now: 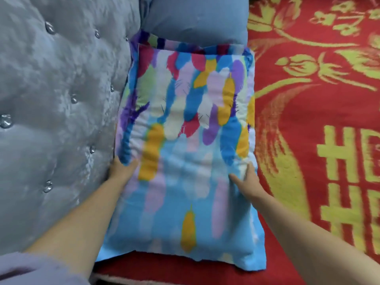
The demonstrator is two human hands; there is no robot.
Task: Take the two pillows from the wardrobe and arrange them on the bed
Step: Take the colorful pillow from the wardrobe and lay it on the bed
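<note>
Head view shows us leaning over the bed, with the feather-print pillow [185,140] lying flat on the red bedspread [318,120], its long left edge tucked against the grey tufted headboard [57,95]. At its far end a plain blue pillow [195,19] touches it, even overlapping its striped border a little, so both pillows already lie in a row along the headboard. We judge this placement as the arranging step: the pillows belong at the head of the bed, and the colourful one is being squared up beside its partner.

Our left hand [121,171] sits at the pillow's left edge, wedged between it and the headboard. Its fingers are mostly hidden by the fabric, so we cannot tell whether they pinch the edge or only press it; the cloth bunches just beyond them. Our right hand [246,182] rests on the right edge, its fingers [236,178] loosely spread and laid on the cover, not closed round anything. Both hands seem to steady and smooth the pillow into line.
</note>
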